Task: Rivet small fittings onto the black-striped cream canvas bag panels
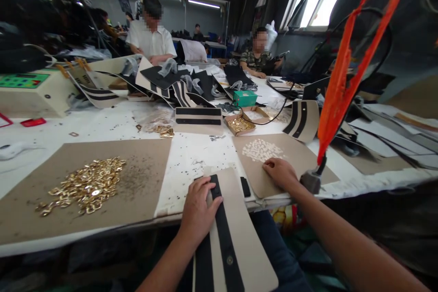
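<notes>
A beige panel with black strips (251,232) slants from the table edge down over my lap; a round metal fitting (229,260) sits on one strip. My left hand (200,203) grips its upper part, thumb on the black strip and fingers over the left side. My right hand (281,173) is at the near edge of a pile of small white pieces (262,149), on a brown board (249,175). Its fingers are curled together; whether a piece is between them is hidden. A short black strip (245,187) lies right of the panel.
Gold metal buckles (96,185) are heaped on a left board (150,159). Behind stand a box of gold parts (241,125), a green box (245,97) and another striped panel (198,121). An orange strap (337,86) holding a dark tool (312,181) hangs near my right forearm. Co-workers sit and stand beyond.
</notes>
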`<state>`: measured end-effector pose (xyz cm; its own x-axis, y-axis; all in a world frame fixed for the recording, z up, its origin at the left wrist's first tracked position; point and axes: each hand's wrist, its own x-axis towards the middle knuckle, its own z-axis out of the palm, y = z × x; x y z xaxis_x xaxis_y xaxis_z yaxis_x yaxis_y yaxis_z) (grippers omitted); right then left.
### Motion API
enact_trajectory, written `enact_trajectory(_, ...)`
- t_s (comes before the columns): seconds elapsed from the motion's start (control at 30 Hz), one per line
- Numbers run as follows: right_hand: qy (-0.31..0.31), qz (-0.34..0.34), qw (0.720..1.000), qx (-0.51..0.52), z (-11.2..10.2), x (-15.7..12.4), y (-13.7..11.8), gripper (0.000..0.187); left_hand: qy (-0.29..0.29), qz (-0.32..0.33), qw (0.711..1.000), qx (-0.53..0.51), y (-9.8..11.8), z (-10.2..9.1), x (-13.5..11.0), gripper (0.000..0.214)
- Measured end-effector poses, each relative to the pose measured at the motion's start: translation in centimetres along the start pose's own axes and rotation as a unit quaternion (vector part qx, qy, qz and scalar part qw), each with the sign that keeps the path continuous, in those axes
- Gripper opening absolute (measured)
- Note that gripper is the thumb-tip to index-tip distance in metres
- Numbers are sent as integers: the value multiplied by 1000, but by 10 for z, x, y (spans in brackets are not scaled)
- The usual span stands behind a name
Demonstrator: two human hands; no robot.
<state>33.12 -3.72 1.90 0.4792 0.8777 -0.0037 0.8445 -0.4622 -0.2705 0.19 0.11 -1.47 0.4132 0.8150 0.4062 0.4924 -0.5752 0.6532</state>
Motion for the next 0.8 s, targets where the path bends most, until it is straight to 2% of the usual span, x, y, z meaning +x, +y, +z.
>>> enact_trajectory(0.23,-43,-52,988,-136,-9,9,-11,26,-2,-26,1000,-18,8,-3,-5,35)
enact_trajectory(0.4,-48,-94,978,-180,-19,3,-30,27,-3,-37,999,-27,10,-4,-7,35)
enact_trajectory(0.43,-49,-114,979,-161,-21,-3,-38,28,-2,-36,999,-27,10,-4,-7,35)
enact_trajectory(0.5,-68,-178,980,-60,-20,-19,-59,31,-2,-33,999,-26,9,-3,-7,35)
enact_trajectory(0.6,-123,-271,947,117,-10,-46,-97,30,-4,-29,999,-23,7,-1,-7,36)
enact_trajectory(0.67,-138,-294,935,143,1,-58,-117,28,-9,-30,999,-22,7,-1,-6,37)
enact_trajectory(0.8,-138,-287,939,133,20,-61,-136,23,-14,-32,999,-22,8,-2,-6,36)
